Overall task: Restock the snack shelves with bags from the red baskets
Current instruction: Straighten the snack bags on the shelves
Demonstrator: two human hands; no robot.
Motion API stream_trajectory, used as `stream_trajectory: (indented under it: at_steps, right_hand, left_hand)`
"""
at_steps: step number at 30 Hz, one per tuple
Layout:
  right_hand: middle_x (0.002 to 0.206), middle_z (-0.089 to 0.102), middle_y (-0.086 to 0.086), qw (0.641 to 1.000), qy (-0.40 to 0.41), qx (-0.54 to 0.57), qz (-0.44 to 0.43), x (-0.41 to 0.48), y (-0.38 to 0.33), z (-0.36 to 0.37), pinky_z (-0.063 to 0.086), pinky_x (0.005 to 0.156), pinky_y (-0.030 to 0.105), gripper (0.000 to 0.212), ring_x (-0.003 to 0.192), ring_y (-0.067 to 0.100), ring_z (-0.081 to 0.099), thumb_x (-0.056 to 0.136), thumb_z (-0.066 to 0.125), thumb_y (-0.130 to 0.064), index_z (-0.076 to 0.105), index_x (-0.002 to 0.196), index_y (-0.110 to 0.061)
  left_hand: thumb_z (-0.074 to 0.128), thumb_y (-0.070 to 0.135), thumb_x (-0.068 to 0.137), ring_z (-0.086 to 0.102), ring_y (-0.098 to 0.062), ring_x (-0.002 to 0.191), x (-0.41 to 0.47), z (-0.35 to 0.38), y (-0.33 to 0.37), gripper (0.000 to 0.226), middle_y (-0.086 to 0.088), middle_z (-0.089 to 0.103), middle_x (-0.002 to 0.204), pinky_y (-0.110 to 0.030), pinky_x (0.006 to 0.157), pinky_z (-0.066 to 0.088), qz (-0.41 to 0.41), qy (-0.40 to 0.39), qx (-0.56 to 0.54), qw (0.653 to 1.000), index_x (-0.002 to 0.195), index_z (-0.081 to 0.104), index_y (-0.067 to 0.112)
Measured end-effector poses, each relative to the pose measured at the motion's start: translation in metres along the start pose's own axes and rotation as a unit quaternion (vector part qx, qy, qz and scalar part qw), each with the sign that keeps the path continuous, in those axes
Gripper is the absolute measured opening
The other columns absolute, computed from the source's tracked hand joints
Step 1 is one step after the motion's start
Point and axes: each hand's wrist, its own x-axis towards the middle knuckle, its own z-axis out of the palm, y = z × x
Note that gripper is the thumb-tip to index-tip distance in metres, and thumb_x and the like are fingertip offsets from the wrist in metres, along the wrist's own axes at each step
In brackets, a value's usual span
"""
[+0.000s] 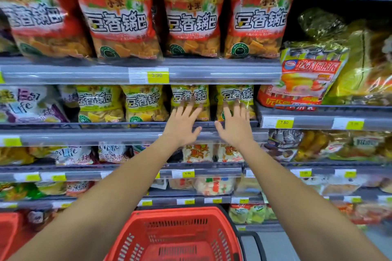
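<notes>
Both my arms reach forward to the second shelf. My left hand [184,122] has its fingers spread straight against a yellow snack bag [192,93]. My right hand [235,124] is also flat and spread, its fingertips on the neighbouring yellow bag [239,93]. Two more of the same yellow bags [118,104] stand to the left on that shelf. Below me sits a red basket [180,237]; I see no bags in the part that shows. A second red basket [9,231] shows at the lower left edge.
Large red-and-orange snack bags [191,12] fill the shelf above. Grey shelf rails with yellow price tags [158,75] run across. A red-and-yellow pie bag [307,74] leans out on the right-hand shelving. Lower shelves hold several assorted packets.
</notes>
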Motion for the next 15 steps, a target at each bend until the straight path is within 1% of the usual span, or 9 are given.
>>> stream_trajectory:
  at_steps: [2, 3, 6, 8, 10, 13, 15]
  right_hand:
    - [0.158, 0.007, 0.02, 1.0, 0.017, 0.006, -0.008, -0.008, -0.017, -0.005, 0.005, 0.117, 0.05, 0.065, 0.145, 0.039, 0.003, 0.098, 0.037, -0.045, 0.015, 0.151, -0.013]
    - [0.158, 0.009, 0.019, 1.0, 0.018, 0.01, -0.02, -0.011, -0.027, -0.007, 0.006, 0.117, 0.049, 0.064, 0.145, 0.038, 0.004, 0.099, 0.036, -0.042, 0.015, 0.152, -0.012]
    - [0.158, 0.012, 0.016, 0.997, 0.029, 0.018, -0.074, -0.014, -0.059, -0.009, 0.009, 0.117, 0.048, 0.061, 0.146, 0.034, 0.007, 0.1, 0.036, -0.036, 0.015, 0.152, -0.011]
    - [0.158, 0.014, 0.014, 0.994, 0.024, 0.025, -0.102, -0.013, -0.084, -0.009, 0.009, 0.117, 0.047, 0.06, 0.146, 0.032, 0.008, 0.101, 0.036, -0.034, 0.016, 0.152, -0.01]
    - [0.158, 0.014, 0.013, 0.992, 0.012, 0.029, -0.125, -0.01, -0.114, -0.007, 0.01, 0.117, 0.046, 0.059, 0.146, 0.033, 0.008, 0.101, 0.036, -0.032, 0.015, 0.152, -0.011]
    - [0.159, 0.011, 0.01, 0.988, -0.001, 0.021, -0.155, -0.005, -0.16, -0.002, 0.012, 0.117, 0.046, 0.06, 0.145, 0.033, 0.008, 0.102, 0.034, -0.032, 0.008, 0.154, -0.016]
    - [0.158, 0.014, 0.008, 0.985, -0.003, 0.013, -0.17, -0.001, -0.188, 0.004, 0.013, 0.117, 0.047, 0.06, 0.144, 0.033, 0.01, 0.102, 0.033, -0.032, 0.007, 0.154, -0.018]
  left_hand:
    - [0.036, 0.046, 0.098, 0.007, -0.031, 0.146, -0.015, 0.002, -0.006, 0.068, -0.007, 0.004, 0.161, -0.044, 0.116, 0.011, 0.004, 0.021, -0.002, 1.0, 0.153, 0.006, 0.022]
    - [0.035, 0.045, 0.098, 0.007, -0.03, 0.146, -0.022, 0.003, -0.011, 0.067, -0.008, 0.005, 0.161, -0.043, 0.117, 0.009, -0.001, 0.029, -0.006, 1.0, 0.154, 0.006, 0.02]
    - [0.036, 0.041, 0.1, 0.001, -0.027, 0.148, -0.047, 0.006, -0.037, 0.066, -0.008, -0.001, 0.161, -0.043, 0.118, 0.006, -0.025, 0.048, -0.028, 0.998, 0.153, 0.005, 0.016]
    - [0.039, 0.037, 0.099, 0.001, -0.028, 0.148, -0.064, 0.006, -0.06, 0.066, -0.009, -0.001, 0.161, -0.045, 0.118, 0.008, -0.043, 0.063, -0.043, 0.996, 0.153, 0.009, 0.013]
    - [0.043, 0.034, 0.098, 0.005, -0.031, 0.148, -0.079, 0.004, -0.088, 0.066, -0.012, 0.003, 0.16, -0.048, 0.117, 0.011, -0.061, 0.075, -0.047, 0.994, 0.152, 0.014, 0.01]
    - [0.048, 0.032, 0.095, 0.017, -0.039, 0.144, -0.094, -0.003, -0.131, 0.065, -0.019, 0.018, 0.157, -0.053, 0.114, 0.019, -0.112, 0.095, -0.05, 0.988, 0.15, 0.025, 0.006]
    - [0.043, 0.037, 0.092, 0.023, -0.043, 0.141, -0.099, -0.009, -0.16, 0.064, -0.023, 0.027, 0.152, -0.055, 0.112, 0.022, -0.159, 0.09, -0.054, 0.982, 0.146, 0.032, 0.005]
